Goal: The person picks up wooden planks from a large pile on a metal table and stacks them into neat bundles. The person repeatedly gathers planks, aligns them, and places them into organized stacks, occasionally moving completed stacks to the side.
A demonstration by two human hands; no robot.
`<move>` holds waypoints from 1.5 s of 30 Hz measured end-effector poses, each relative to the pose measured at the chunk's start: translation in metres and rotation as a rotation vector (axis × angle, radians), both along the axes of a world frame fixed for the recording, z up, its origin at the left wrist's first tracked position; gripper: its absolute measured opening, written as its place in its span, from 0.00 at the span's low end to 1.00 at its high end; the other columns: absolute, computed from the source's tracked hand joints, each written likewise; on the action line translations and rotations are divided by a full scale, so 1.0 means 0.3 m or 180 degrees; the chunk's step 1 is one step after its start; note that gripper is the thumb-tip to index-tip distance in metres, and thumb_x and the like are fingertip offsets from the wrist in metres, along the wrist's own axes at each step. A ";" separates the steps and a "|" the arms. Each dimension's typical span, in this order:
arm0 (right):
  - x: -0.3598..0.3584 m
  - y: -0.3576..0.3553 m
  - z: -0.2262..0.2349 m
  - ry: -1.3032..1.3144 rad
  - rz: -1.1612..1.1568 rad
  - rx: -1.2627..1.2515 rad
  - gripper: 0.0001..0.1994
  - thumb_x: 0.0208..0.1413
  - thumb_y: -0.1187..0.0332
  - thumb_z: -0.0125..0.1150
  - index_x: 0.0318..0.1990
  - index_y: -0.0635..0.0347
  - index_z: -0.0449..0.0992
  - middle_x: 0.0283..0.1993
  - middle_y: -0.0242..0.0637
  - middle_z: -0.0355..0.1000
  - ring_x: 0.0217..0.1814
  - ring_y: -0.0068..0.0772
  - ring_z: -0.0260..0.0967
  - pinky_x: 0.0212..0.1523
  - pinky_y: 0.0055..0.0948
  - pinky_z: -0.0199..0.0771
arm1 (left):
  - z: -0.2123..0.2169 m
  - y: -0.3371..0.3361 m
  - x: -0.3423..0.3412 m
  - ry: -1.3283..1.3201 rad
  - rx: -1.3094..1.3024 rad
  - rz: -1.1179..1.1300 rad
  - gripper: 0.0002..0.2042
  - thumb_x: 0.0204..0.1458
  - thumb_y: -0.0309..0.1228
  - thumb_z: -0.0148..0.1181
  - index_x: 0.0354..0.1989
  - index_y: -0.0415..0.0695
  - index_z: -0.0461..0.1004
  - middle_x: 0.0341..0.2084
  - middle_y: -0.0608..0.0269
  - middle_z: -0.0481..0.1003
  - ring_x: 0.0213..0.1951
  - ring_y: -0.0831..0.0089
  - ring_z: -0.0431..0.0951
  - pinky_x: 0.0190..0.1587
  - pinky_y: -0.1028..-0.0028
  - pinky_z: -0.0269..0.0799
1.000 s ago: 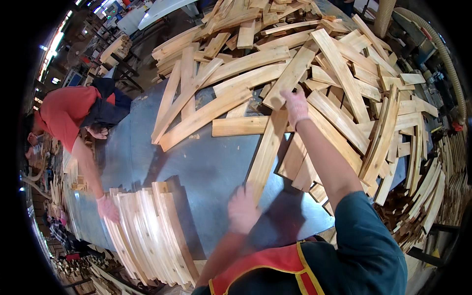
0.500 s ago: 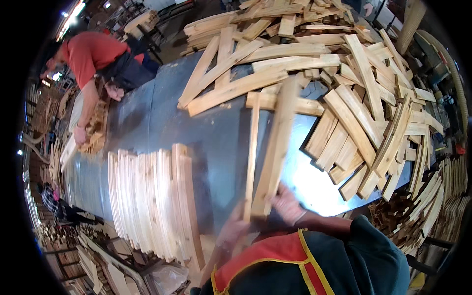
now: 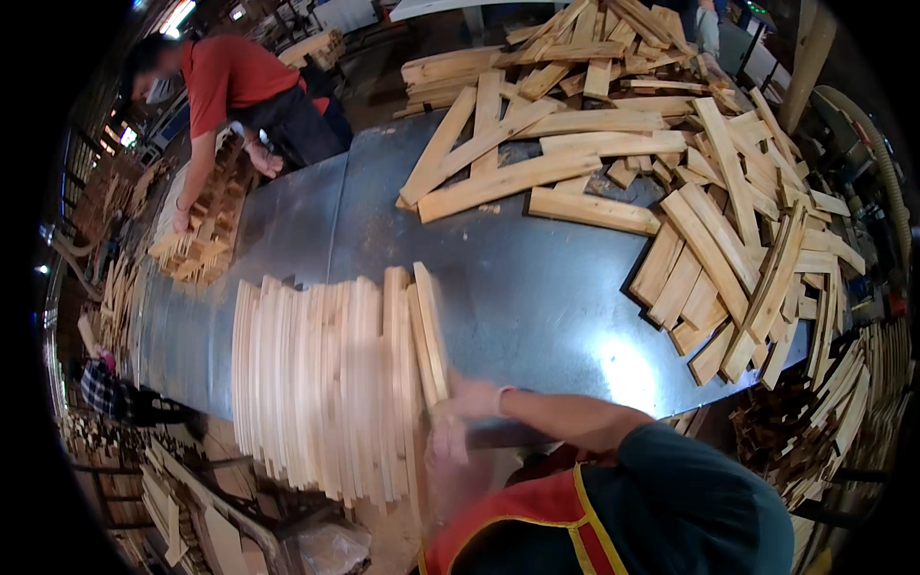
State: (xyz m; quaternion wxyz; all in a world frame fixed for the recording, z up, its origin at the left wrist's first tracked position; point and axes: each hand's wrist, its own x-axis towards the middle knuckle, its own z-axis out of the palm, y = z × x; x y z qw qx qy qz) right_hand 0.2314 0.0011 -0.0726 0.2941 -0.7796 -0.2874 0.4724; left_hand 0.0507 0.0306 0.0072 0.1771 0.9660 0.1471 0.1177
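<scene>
Hands at the near edge of the metal table (image 3: 537, 307)

The right hand (image 3: 470, 398) grips the near end of a curved wood slat (image 3: 428, 331), fingers closed around it, pressing it against the upright slat row (image 3: 316, 383). The left hand (image 3: 446, 443) is blurred; its fingers cannot be told.

Curved wooden slat (image 3: 428, 331): pale, unfinished wood, long and narrow with a slight bow along its length. It stands on edge, leaning against the right-hand end of the row of stacked slats (image 3: 321, 383) on the metal table (image 3: 537, 297). Its near end lies at the table's front edge; its far end points toward the table's middle.

Row of stacked slats: same pale wood, many pieces packed side by side on edge, overhanging the table's front edge. The near ends are motion-blurred.
</scene>
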 end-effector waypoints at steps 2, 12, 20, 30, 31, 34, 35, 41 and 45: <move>0.034 0.050 -0.018 0.1349 -0.0251 0.0102 0.39 0.61 0.45 0.59 0.67 0.72 0.61 0.48 0.50 0.81 0.45 0.46 0.81 0.46 0.42 0.80 | 0.027 -0.017 0.110 -0.0475 -0.0218 0.0045 0.33 0.45 0.36 0.69 0.64 0.41 0.74 0.62 0.47 0.70 0.65 0.45 0.69 0.66 0.50 0.66; 1.233 -0.456 0.202 -0.1756 -0.1697 0.1413 0.27 0.63 0.57 0.65 0.66 0.60 0.71 0.56 0.47 0.77 0.54 0.43 0.76 0.59 0.36 0.76 | 0.069 0.195 0.746 -0.0202 0.0211 -0.0240 0.37 0.47 0.33 0.70 0.68 0.42 0.67 0.66 0.42 0.65 0.68 0.40 0.64 0.67 0.46 0.63; 1.946 -0.868 0.373 -0.3779 -0.0809 -0.1673 0.41 0.55 0.54 0.70 0.76 0.50 0.61 0.76 0.45 0.64 0.76 0.51 0.63 0.74 0.44 0.63 | -0.132 0.536 1.748 -0.0386 0.0742 -0.0381 0.38 0.46 0.38 0.72 0.68 0.40 0.66 0.66 0.45 0.66 0.68 0.47 0.67 0.67 0.52 0.68; 1.953 -0.959 0.496 -0.3081 -0.0149 -0.1759 0.36 0.52 0.52 0.68 0.68 0.52 0.69 0.54 0.48 0.77 0.59 0.52 0.76 0.60 0.45 0.77 | -0.018 0.534 2.137 0.1522 0.0556 0.0019 0.39 0.43 0.38 0.72 0.69 0.45 0.69 0.58 0.45 0.74 0.64 0.47 0.72 0.66 0.60 0.70; 1.900 -0.989 0.515 -0.2941 -0.0235 -0.1687 0.36 0.51 0.51 0.68 0.67 0.52 0.70 0.53 0.49 0.77 0.58 0.52 0.76 0.59 0.45 0.77 | -0.001 0.514 2.149 0.1491 0.0434 -0.0074 0.39 0.42 0.37 0.71 0.69 0.45 0.69 0.58 0.44 0.74 0.63 0.47 0.72 0.66 0.60 0.70; 1.750 -1.065 0.509 -0.2591 -0.0817 -0.1330 0.39 0.46 0.50 0.72 0.67 0.53 0.71 0.53 0.51 0.77 0.58 0.53 0.76 0.60 0.45 0.77 | 0.018 0.437 2.173 0.1268 0.0175 -0.0096 0.39 0.41 0.35 0.71 0.68 0.44 0.70 0.58 0.44 0.74 0.62 0.47 0.73 0.66 0.59 0.70; 1.709 -1.094 0.518 -0.2423 -0.1022 -0.1298 0.40 0.45 0.51 0.73 0.68 0.53 0.71 0.54 0.52 0.76 0.58 0.52 0.76 0.61 0.45 0.76 | -0.001 0.411 2.191 0.1082 0.0140 -0.0032 0.39 0.41 0.36 0.72 0.68 0.44 0.71 0.58 0.44 0.74 0.62 0.47 0.73 0.67 0.59 0.69; 1.511 -1.364 0.434 -0.0995 -0.2733 0.0408 0.49 0.45 0.58 0.79 0.75 0.65 0.63 0.60 0.43 0.76 0.60 0.36 0.75 0.61 0.36 0.74 | -0.037 0.502 2.093 0.0512 0.0197 -0.0164 0.41 0.43 0.40 0.72 0.70 0.44 0.67 0.59 0.47 0.73 0.63 0.48 0.72 0.67 0.58 0.68; 1.446 -1.396 0.379 -0.0519 -0.3169 0.1371 0.48 0.50 0.55 0.78 0.76 0.68 0.61 0.60 0.39 0.74 0.58 0.29 0.71 0.60 0.29 0.71 | -0.161 0.537 1.839 0.0792 0.1077 -0.0992 0.49 0.44 0.46 0.72 0.76 0.46 0.58 0.61 0.48 0.72 0.65 0.51 0.71 0.68 0.60 0.67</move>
